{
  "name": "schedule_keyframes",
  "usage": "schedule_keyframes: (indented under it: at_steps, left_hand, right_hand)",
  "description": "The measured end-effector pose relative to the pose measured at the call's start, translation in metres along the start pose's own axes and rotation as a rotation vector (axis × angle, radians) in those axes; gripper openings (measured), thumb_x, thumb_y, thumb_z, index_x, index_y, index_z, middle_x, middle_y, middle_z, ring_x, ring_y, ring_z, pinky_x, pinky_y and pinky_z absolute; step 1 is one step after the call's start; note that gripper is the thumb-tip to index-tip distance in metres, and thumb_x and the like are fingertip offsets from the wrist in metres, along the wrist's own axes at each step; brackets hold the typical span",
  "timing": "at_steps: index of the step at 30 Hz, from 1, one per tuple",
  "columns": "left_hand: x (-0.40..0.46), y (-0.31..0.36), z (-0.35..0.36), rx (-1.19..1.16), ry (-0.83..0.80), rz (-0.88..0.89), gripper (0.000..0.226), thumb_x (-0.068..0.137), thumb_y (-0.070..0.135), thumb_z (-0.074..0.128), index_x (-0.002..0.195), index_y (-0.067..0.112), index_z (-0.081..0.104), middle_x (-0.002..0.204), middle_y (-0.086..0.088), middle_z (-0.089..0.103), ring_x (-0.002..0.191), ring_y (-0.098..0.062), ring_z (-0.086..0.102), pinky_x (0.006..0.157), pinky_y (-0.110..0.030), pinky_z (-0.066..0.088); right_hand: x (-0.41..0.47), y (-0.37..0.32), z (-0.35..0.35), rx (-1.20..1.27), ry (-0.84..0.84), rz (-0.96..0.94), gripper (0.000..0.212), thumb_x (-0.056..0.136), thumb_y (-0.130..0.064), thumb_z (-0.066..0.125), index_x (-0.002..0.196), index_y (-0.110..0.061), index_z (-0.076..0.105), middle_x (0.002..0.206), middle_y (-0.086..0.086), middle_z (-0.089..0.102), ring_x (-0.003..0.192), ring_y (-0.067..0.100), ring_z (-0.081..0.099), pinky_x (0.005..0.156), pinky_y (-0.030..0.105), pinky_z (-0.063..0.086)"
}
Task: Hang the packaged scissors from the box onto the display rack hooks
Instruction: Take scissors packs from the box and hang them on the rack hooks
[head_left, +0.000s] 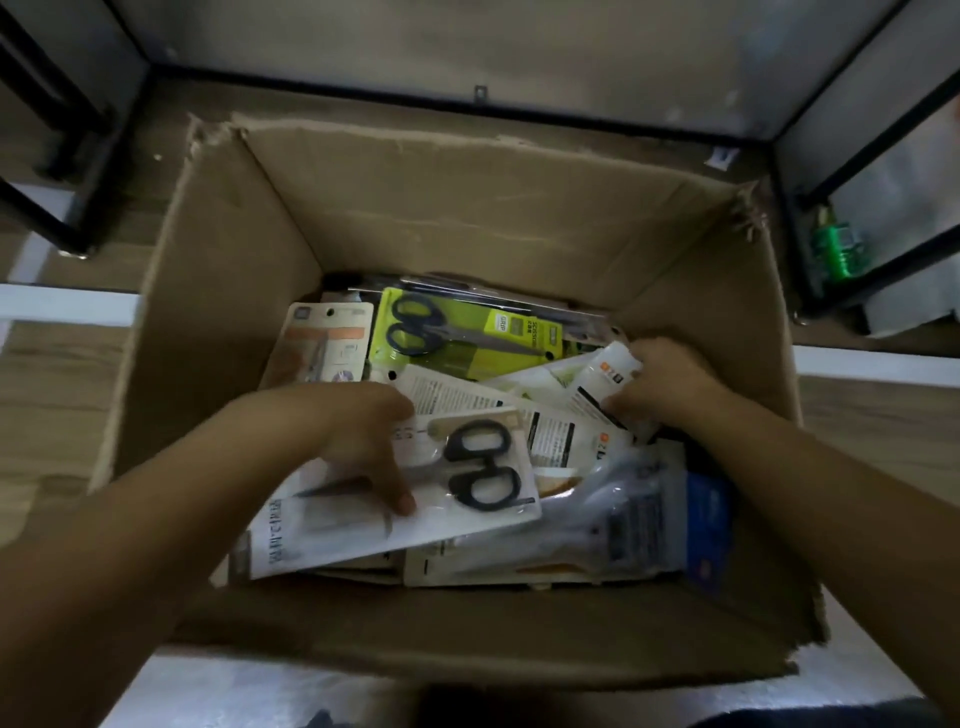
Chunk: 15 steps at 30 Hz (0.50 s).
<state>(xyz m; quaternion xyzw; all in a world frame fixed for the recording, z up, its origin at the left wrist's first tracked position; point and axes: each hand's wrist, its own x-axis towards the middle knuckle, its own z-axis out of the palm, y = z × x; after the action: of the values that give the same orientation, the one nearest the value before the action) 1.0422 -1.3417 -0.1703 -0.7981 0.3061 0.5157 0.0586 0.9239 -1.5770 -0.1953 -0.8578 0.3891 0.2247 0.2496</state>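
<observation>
Head view: the left hand has its grip pinched on a white-carded pack of black-handled scissors atop the pile in the cardboard box, long axis crosswise, handles rightward. The right hand grips a white packet by the box's right wall.

Head camera, steeply downward, close over box.

The wood-grain floor carries an open cardboard box, into which both hands reach. Black metal rack legs stand on the floor beyond the left hand.
</observation>
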Motion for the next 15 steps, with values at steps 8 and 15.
schedule_keyframes:
  at_steps: [8,15]
  left_hand:
    - [-0.001,0.011,-0.002,0.091,-0.116,-0.092,0.086,0.070,0.034,0.080,0.142,0.018,0.035,0.143,-0.002,0.041,0.129,-0.023,0.040,0.102,-0.033,0.035]
    - [-0.045,0.023,0.000,0.107,0.070,-0.135,0.080,0.063,0.030,0.084,0.131,0.010,0.046,0.134,-0.007,0.050,0.122,-0.025,0.049,0.099,-0.035,0.042]
  right_hand:
    - [0.001,0.004,0.013,0.180,0.071,-0.043,0.039,0.080,-0.011,0.069,0.117,-0.016,0.058,0.106,0.008,0.063,0.091,0.021,0.062,0.069,0.031,0.055]
    - [-0.071,-0.016,-0.047,0.026,0.132,-0.140,0.022,0.087,-0.018,0.062,0.108,-0.013,0.064,0.106,0.010,0.065,0.096,0.025,0.059,0.071,0.026,0.042]
